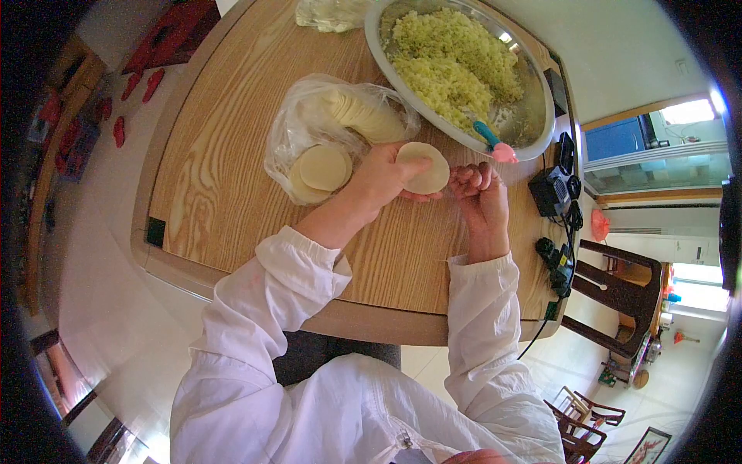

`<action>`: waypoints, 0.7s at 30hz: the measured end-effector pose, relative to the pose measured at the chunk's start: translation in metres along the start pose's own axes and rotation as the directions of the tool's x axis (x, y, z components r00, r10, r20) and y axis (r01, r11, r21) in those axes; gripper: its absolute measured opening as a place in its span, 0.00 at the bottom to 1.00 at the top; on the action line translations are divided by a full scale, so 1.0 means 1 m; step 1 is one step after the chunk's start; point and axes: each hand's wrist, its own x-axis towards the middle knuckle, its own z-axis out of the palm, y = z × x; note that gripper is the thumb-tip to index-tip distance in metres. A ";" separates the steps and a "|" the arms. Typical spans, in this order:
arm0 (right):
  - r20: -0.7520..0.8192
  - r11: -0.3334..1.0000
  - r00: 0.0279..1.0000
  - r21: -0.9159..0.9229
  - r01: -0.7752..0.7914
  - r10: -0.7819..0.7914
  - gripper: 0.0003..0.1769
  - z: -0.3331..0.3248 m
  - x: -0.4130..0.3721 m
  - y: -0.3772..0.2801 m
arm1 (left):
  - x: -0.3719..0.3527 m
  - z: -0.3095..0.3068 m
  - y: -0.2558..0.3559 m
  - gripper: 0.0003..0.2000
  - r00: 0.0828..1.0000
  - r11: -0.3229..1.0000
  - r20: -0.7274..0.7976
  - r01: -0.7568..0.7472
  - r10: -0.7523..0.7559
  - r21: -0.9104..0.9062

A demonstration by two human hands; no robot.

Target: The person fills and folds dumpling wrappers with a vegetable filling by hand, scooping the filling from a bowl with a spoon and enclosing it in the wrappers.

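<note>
My left hand (380,179) holds a round dumpling wrapper (423,168), thumb on top and fingers beneath. Close to the wrapper's right edge is my right hand (481,195), its fingers curled in and nothing visible in them. A clear plastic bag (290,116) lies open beyond my left forearm. Inside it are a fanned stack of wrappers (363,116) and a few loose wrappers (325,168). Farther off stands a large metal bowl (533,116) of pale green chopped filling (448,66). A utensil with a teal and pink handle (488,135) rests at its near rim.
Another plastic bag (332,14) lies at the table's far edge. Black adapters and cables (550,193) sit along the right side of the wooden table (224,139). A dark wooden chair (626,298) stands to the right. Red slippers (152,85) are on the floor at left.
</note>
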 end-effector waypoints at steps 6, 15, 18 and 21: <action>0.044 1.000 0.999 0.009 -0.011 0.011 0.14 -0.001 0.001 0.000 | 0.002 0.000 -0.002 0.13 1.000 1.000 0.002 0.008 -0.008 0.002; -0.117 0.956 0.990 -0.290 0.040 -0.076 0.09 0.024 -0.005 0.004 | 0.000 0.005 -0.002 0.12 0.999 0.999 -0.015 -0.029 0.029 -0.016; -0.046 0.781 0.982 -0.613 0.118 -0.185 0.09 0.041 -0.011 0.009 | 0.001 0.006 -0.005 0.12 0.998 0.999 -0.036 -0.042 0.041 -0.022; 0.048 0.685 0.984 -0.712 0.155 -0.172 0.10 0.031 -0.010 0.013 | 0.001 0.004 -0.004 0.11 0.999 0.999 0.011 -0.045 0.045 0.007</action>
